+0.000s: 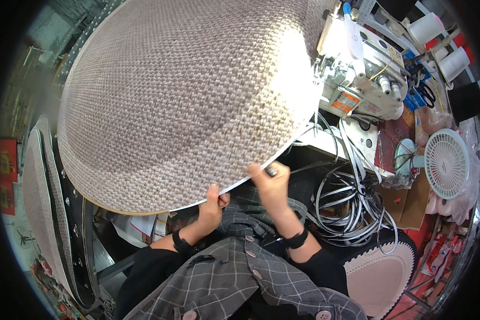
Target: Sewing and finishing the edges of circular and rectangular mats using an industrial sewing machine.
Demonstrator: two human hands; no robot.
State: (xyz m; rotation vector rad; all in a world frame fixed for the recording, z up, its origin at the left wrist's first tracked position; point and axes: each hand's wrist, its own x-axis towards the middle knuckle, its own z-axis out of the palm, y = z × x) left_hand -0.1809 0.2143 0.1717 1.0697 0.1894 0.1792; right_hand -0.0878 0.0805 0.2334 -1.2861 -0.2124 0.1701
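A large beige-brown woven mat (160,112) with a rounded outline fills the upper middle, its far right part brightly lit beside a sewing machine (368,74). Along the curved near edge runs a thin white binding strip (236,184). My left hand (212,207) is closed on this edge, thumb on top and fingers curled beneath. Farther right, my right hand (272,186) also grips the edge, with its thumb against the mat and its fingers folded. A small dark spot shows at its knuckles; I cannot make out what it is.
Tangled black-and-white strips (346,197) hang below the machine. A white fan (447,162), scissors (426,95) and white thread spools (425,28) are at the right. More mats (40,197) stand at the left; a pink-beige piece (378,272) with a dark rim lies lower right.
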